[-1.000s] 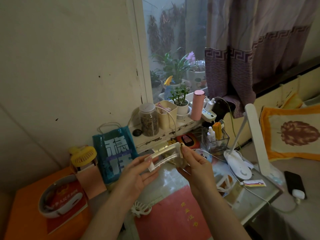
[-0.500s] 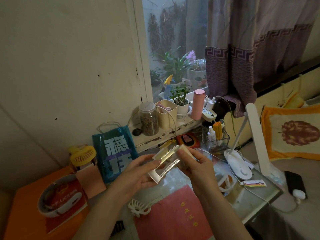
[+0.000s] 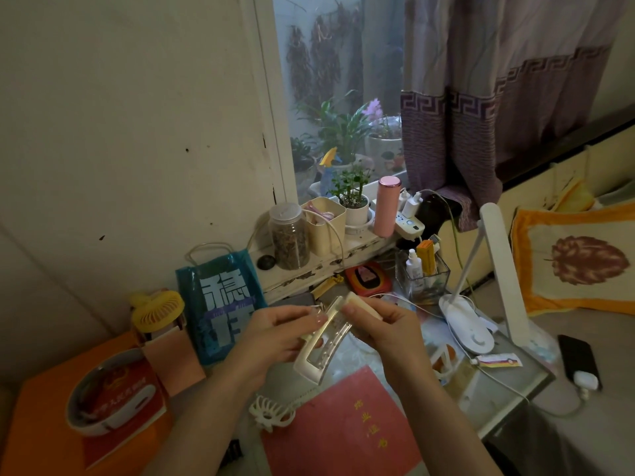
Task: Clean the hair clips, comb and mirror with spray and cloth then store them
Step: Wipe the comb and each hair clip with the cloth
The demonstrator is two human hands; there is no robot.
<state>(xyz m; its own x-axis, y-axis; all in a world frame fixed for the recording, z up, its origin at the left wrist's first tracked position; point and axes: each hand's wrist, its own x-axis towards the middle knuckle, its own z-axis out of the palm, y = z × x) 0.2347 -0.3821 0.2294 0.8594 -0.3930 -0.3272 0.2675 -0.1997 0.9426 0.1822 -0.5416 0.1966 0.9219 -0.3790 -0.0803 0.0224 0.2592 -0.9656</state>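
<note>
Tilted further since a second ago, the cream rectangular hair clip [image 3: 323, 341] now slants steeply above the desk [image 3: 508, 376]. Left hand [image 3: 275, 334] pinches its side; right hand [image 3: 388, 331] clenches its upper end. Wiping inside the teeth would probably need a steady grip.

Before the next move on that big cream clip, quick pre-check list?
1. Large cream hair clip held: ok, left hand and right hand both grip it above the desk.
2. Cloth on the clip: cannot tell, none plainly visible.
3. Spray within reach: cannot tell, a small white bottle stands in the clear organizer, contents unknown.
4. Second clip located: ok, white claw clip lies beside the red booklet.
5. Comb and mirror spotted: not ok, neither identifiable.
</note>
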